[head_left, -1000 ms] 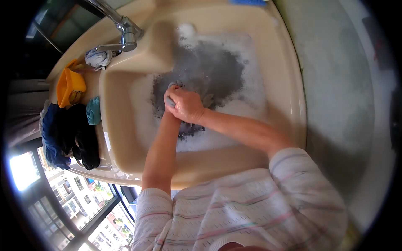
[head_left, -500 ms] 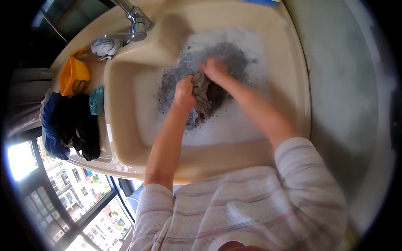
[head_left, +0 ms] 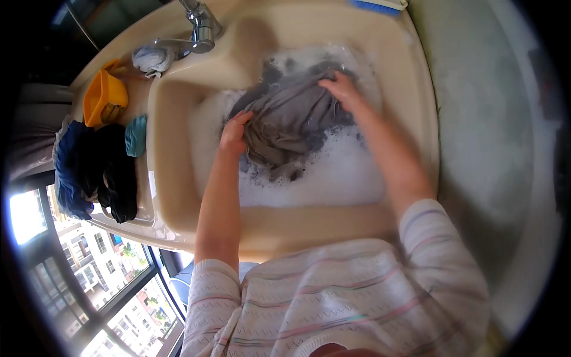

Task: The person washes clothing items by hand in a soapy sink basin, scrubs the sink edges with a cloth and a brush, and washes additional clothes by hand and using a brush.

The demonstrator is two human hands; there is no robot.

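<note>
A wet grey garment (head_left: 291, 116) lies spread in the soapy water of a beige sink (head_left: 178, 178); its exact kind is unclear. At the cloth's left edge, my left hand (head_left: 235, 133) is closed, with the fabric between thumb and fingers. My right hand (head_left: 341, 90) pinches the far right edge of the same cloth. White suds (head_left: 345, 178) float around it, thickest toward the near side. Part of the garment lies under the water.
A chrome faucet (head_left: 203, 33) stands at the back left, beside a bunched white cloth (head_left: 153, 59). On the left ledge are a yellow container (head_left: 104, 101), a teal cloth (head_left: 135, 135), and black (head_left: 113, 172) and blue clothes (head_left: 72, 169). A blue-bristled brush (head_left: 377, 7) lies on the back rim.
My hands have moved apart, the left one leftward and the right one to the right. The garment, bunched between them before, is now spread wide across the water.
</note>
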